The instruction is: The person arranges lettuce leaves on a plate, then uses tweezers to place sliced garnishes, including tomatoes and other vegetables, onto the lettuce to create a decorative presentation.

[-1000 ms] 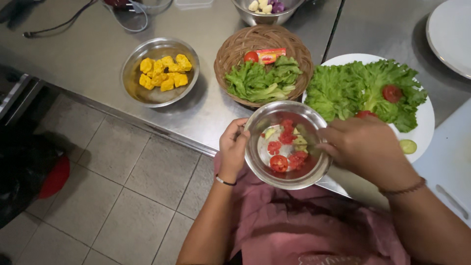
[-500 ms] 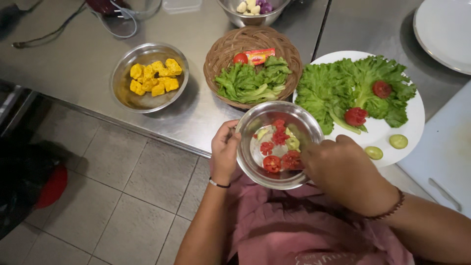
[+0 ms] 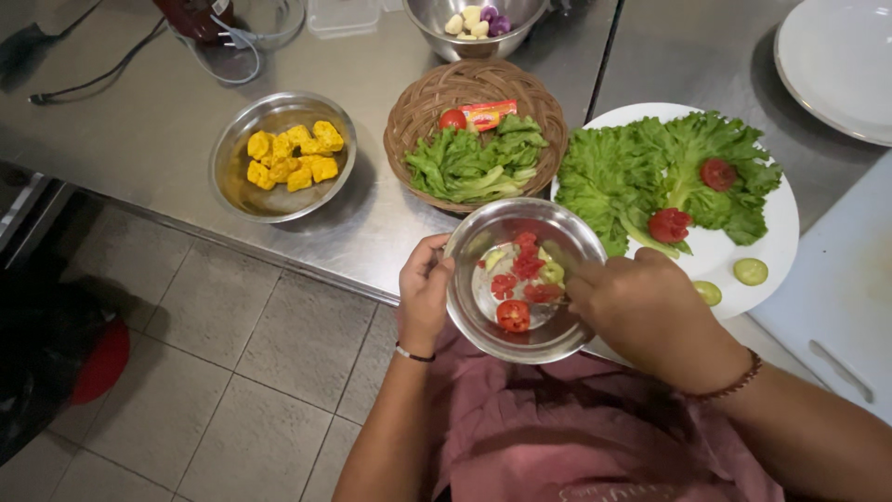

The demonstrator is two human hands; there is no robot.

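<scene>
Gripping the rim of a small round steel bowl, the left hand holds it off the counter edge — right hand fingers pinched inside over glossy tomato slices, just before a white plate of ruffled lettuce.

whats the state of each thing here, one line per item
left hand: grips the steel bowl's rim
right hand: fingers reach into the bowl
steel bowl: held above the counter edge, holds tomato slices
white plate: lined with lettuce, two tomato slices on it
wicker basket: holds lettuce
</scene>
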